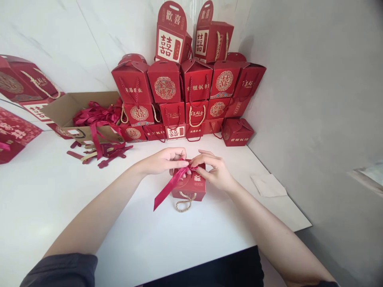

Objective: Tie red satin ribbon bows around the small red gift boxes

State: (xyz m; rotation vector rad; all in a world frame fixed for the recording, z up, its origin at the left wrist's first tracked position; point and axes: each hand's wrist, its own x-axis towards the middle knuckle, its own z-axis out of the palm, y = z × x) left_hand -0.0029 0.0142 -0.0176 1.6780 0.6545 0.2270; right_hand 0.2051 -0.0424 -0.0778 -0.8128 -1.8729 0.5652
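Ribbon knot (pixel 186 169) on red box (pixel 188 186) | hidden: left hand (pixel 161 162), right hand (pixel 214 171) | fingers (pixel 200 164) pinching it

1. A white table (pixel 167 243) carries everything here.
2. Near its middle sits a small red gift box (pixel 189 188) with a rope handle, wrapped by a crimson ribbon (pixel 172 187).
3. At the back, red gift boxes (pixel 164 85) stand stacked in rows.
4. One red box (pixel 237 132) stands apart at the stack's right end.
5. At back left, an open cardboard carton (pixel 67 113) overflows with ribbons.
6. Loose ribbon strips (pixel 101 153) lie in front of the carton.
7. Towards the right edge lies a pale folded paper napkin (pixel 268 185).
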